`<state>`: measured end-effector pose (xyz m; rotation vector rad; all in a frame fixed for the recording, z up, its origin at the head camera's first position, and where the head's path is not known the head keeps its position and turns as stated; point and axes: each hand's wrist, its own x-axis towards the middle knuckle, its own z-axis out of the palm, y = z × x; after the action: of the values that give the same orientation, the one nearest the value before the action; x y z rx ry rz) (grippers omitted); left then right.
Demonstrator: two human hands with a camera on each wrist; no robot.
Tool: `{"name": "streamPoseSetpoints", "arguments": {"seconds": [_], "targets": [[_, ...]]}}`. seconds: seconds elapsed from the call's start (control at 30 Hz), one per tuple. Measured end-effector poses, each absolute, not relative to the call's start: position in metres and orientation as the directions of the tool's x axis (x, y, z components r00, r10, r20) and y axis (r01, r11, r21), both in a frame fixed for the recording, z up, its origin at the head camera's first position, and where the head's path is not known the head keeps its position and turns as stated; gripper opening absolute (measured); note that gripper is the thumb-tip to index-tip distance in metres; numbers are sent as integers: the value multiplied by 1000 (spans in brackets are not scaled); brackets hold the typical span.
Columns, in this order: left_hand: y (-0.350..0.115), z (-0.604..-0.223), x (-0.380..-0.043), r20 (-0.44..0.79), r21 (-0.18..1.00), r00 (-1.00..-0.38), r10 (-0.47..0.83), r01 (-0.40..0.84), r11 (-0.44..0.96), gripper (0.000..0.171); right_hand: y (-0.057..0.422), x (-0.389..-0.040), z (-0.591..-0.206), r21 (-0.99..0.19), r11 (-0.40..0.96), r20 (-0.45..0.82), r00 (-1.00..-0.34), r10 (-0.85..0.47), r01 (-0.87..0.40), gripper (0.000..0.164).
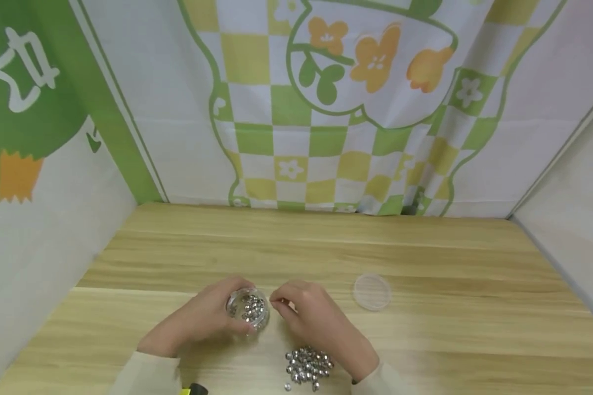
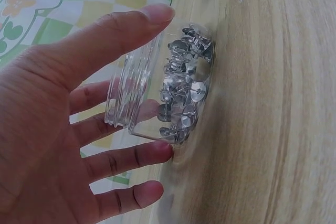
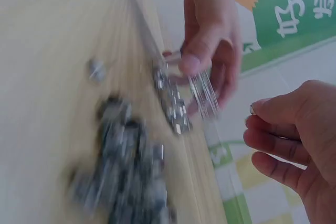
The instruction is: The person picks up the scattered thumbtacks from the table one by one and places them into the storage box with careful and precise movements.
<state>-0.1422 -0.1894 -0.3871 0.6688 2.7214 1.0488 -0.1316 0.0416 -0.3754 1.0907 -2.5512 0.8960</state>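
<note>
My left hand grips a small clear jar on the wooden table — thumb on one side, fingers curled round the other, as the left wrist view shows. The jar stands upright and open-topped, and its bottom holds a heap of silver thumbtacks, heads and pins tangled together, filling only the lower part.

My right hand sits just at 3 o'clock of the jar, fingers curled in and the fingertips pinched together beside the rim. Something tiny and shiny shows at the tips in the right wrist view, though it is too blurred to name.

A loose pile of the same tacks lies on the table at about 5 o'clock from the jar, just below my right hand and near the table's front edge — a stray one lies just apart from it.

The jar's clear round lid lies flat at 2 o'clock from the jar, well apart from both hands. A green and yellow checked cloth hangs behind the table.
</note>
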Motion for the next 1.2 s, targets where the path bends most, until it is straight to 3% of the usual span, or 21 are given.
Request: {"name": "streamPoseSetpoints", "arguments": {"seconds": [0.37,0.63,0.8,0.93,1.2], "targets": [[-178,-389,-146,32,657,-870,493,390,645,63,10,-154,-383,-336,545,451,-639,-623,-769,11],[-176,-389,-146,24,644,-886,463,368,671,69,66,-138,-386,-383,584,421,-698,-579,-716,9],[-181,-388,-144,18,628,-891,453,362,689,73,110,-124,-387,-424,618,309,-747,-588,-662,10],[-188,-387,-143,15,617,-900,436,351,704,71,119,-117,-389,-450,591,216,-724,-655,-669,8],[-193,-385,-143,26,618,-904,426,349,704,71,109,-118,-390,-443,574,174,-694,-698,-689,4]]}}
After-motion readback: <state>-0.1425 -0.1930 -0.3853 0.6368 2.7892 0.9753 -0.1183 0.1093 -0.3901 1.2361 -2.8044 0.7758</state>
